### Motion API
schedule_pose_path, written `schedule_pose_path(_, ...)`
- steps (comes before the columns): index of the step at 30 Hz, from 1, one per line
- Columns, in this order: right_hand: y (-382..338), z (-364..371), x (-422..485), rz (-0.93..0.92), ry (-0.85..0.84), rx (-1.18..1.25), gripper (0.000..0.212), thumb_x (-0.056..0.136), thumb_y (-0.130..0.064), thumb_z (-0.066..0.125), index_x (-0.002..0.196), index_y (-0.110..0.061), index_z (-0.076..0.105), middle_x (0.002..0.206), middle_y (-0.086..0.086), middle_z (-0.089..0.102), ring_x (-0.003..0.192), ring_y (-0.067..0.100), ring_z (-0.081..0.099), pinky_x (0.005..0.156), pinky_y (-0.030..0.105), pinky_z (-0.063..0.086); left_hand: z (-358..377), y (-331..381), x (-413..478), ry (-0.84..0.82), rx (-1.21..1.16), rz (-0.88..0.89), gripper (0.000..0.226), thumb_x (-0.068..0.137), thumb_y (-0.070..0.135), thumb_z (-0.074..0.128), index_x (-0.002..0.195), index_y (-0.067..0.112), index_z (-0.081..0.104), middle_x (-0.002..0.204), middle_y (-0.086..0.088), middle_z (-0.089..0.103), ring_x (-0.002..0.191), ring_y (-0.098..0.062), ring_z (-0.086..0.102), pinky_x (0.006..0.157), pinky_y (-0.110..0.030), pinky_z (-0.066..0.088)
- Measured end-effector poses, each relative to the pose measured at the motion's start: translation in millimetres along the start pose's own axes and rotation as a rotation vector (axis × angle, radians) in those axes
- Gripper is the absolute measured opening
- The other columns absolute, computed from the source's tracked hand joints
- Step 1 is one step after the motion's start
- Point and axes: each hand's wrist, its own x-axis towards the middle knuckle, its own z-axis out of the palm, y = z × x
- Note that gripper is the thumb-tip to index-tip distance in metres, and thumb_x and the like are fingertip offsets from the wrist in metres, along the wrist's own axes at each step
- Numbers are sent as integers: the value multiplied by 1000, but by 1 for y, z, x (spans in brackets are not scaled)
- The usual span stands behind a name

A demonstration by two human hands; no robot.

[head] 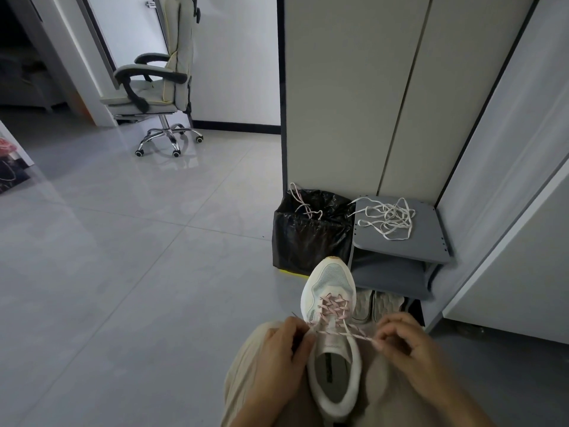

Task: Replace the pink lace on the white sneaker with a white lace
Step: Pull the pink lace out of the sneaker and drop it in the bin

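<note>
A white sneaker (331,303) rests on my lap between my knees, toe pointing away. A pink lace (334,306) crisscrosses its eyelets, both loose ends pulled out sideways. My left hand (281,349) pinches the left end beside the shoe's collar. My right hand (400,337) pinches the right end, stretched taut to the right. A tangled white lace (388,218) lies on top of the grey shoe rack (431,241). Another pink lace (303,204) hangs over the rim of the black-bagged bin (308,238).
More shoes (377,305) sit under the grey rack's lower shelf. A tall cabinet (354,87) stands behind the bin and rack. An office chair (157,81) stands at the far left on the grey tile floor (123,257).
</note>
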Motion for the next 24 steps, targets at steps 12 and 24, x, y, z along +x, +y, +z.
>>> schedule_pose_path(12, -24, 50, 23, -339, -85, -621, 12, 76, -41, 47, 69, -33, 53, 77, -18, 50, 79, 0, 47, 77, 18, 42, -6, 12, -4, 11, -105, -21, 12, 91, 39, 52, 82, 31, 54, 81, 21, 58, 80, 3, 53, 63, -9, 37)
schedule_pose_path(24, -20, -6, 13, -29, 76, -19, 15, 81, -20, 63, 73, -32, 58, 84, -9, 58, 81, 5, 56, 70, 9, 44, -4, 16, 0, 9, -111, -58, 12, 91, 37, 53, 102, 33, 50, 74, 16, 58, 91, 10, 49, 68, -7, 39)
